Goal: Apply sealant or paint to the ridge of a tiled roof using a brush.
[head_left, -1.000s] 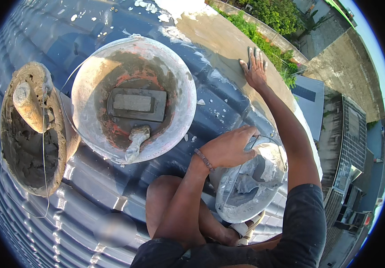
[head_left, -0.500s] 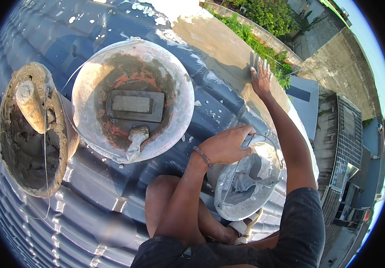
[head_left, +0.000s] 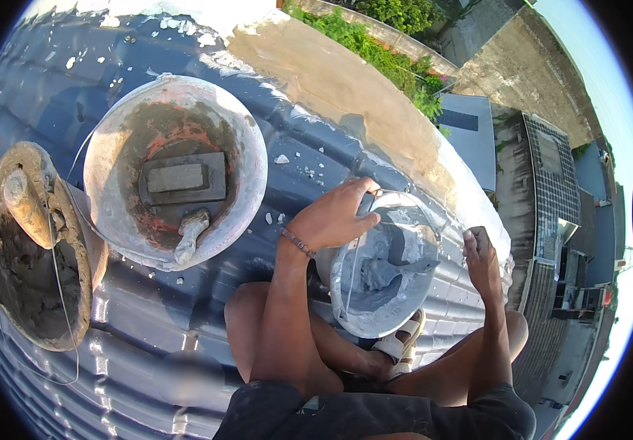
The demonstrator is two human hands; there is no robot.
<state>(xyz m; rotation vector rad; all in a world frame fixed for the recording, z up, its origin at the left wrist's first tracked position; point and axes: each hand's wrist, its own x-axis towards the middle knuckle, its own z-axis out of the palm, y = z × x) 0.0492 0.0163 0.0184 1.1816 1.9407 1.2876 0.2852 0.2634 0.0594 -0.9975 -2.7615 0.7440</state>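
Observation:
My left hand (head_left: 333, 217), with a beaded bracelet at the wrist, grips the upper rim of a small bucket (head_left: 337, 293), thumb on the inner side. A wire handle crosses the bucket's mouth. Inside lies wet grey paste, with a trowel-like tool (head_left: 412, 271) coated in it; its exact kind is hard to tell. To the right of the bucket, my right hand (head_left: 481, 253) is raised with its fingers curled in, and nothing shows in it. Beyond the bucket, a smooth band of tan mortar (head_left: 316, 70) runs along the roof edge.
A large whitish bucket (head_left: 250, 147) stands left, holding a rectangular float (head_left: 184, 178) and a brush (head_left: 192, 235). Farther left, a mortar-crusted bucket (head_left: 82, 293) holds a thick-handled tool (head_left: 27, 209). Ribbed dark-blue roof sheets (head_left: 148, 315) lie below; the roof drops off at right toward lower buildings.
My right hand has left the mortar band, come back toward me and closed. The view has shifted, while my left hand stays on the small bucket's rim.

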